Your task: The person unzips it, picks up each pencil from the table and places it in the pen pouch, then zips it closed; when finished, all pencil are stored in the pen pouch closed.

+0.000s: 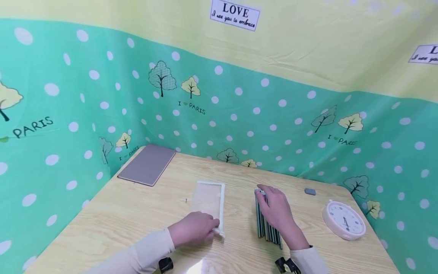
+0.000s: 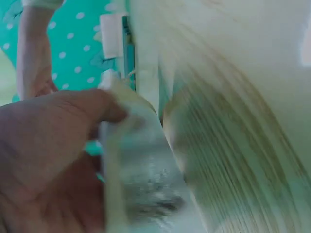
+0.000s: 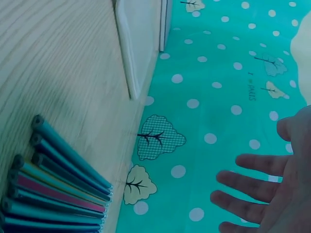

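Note:
A flat, see-through mesh pouch (image 1: 206, 198) with white edging lies at the middle of the table. My left hand (image 1: 195, 229) pinches its near right corner, and the left wrist view shows the mesh (image 2: 150, 165) lifted at the thumb. To the right, several pencils (image 1: 268, 233) lie side by side in a row, mostly dark green with a pink one among them in the right wrist view. Above their far ends is my right hand (image 1: 277, 208). Its fingers (image 3: 250, 184) are spread and apart from the pencils in the right wrist view.
A grey-purple notebook (image 1: 148, 164) lies at the table's back left corner. At the right are a grey eraser (image 1: 310, 191) and a round pink-rimmed clock (image 1: 344, 220). A green dotted cloth (image 1: 239, 125) hangs behind the table.

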Action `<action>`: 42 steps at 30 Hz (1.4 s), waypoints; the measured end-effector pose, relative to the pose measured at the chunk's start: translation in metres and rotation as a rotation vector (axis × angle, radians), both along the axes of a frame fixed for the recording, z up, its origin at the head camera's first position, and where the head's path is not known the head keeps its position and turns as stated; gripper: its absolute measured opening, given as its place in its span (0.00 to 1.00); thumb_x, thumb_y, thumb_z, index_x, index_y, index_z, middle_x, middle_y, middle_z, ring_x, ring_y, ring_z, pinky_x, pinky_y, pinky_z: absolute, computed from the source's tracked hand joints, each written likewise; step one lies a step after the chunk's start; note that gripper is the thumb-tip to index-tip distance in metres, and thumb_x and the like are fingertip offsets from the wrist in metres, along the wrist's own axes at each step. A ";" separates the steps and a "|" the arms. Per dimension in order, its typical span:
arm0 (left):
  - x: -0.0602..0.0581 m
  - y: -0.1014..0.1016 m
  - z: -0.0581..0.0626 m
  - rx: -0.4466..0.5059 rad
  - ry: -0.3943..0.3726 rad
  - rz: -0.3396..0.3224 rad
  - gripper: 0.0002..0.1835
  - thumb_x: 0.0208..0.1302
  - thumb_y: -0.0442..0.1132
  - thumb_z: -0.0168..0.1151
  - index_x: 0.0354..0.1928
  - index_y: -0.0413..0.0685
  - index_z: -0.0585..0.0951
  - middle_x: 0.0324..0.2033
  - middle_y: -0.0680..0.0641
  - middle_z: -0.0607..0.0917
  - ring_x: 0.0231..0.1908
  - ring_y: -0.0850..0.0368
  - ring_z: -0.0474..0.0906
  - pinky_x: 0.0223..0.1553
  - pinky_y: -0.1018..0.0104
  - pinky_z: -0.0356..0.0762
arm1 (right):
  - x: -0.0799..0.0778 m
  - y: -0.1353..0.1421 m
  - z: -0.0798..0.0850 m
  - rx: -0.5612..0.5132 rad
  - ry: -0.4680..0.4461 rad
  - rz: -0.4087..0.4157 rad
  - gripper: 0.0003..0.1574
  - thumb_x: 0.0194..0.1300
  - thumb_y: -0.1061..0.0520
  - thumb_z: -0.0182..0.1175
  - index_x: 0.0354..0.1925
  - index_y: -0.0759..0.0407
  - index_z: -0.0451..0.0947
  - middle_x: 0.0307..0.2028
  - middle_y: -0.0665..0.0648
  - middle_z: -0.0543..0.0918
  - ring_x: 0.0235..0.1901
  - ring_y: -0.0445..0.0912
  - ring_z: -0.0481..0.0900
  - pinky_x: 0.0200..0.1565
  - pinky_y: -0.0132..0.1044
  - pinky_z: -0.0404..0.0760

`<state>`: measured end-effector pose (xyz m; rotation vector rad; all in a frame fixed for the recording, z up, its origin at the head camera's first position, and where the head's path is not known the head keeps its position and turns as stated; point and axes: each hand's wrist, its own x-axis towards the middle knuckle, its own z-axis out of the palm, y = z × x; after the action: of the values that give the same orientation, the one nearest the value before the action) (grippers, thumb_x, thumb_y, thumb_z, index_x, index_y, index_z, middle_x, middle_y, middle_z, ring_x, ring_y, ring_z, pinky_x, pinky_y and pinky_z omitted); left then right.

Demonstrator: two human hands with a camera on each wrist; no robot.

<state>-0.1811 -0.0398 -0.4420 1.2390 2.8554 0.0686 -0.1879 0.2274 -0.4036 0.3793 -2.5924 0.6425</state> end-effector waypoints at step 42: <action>-0.034 0.001 0.051 0.823 0.309 0.032 0.09 0.66 0.41 0.72 0.46 0.47 0.89 0.39 0.51 0.91 0.37 0.56 0.88 0.39 0.59 0.87 | -0.008 -0.081 0.012 -0.704 -0.179 0.220 0.03 0.67 0.66 0.68 0.40 0.67 0.84 0.31 0.61 0.86 0.27 0.42 0.83 0.28 0.29 0.81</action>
<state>-0.2148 -0.0389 -0.3911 1.3755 3.2129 1.2620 -0.1954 0.1464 -0.3919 0.3803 -2.2916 1.6523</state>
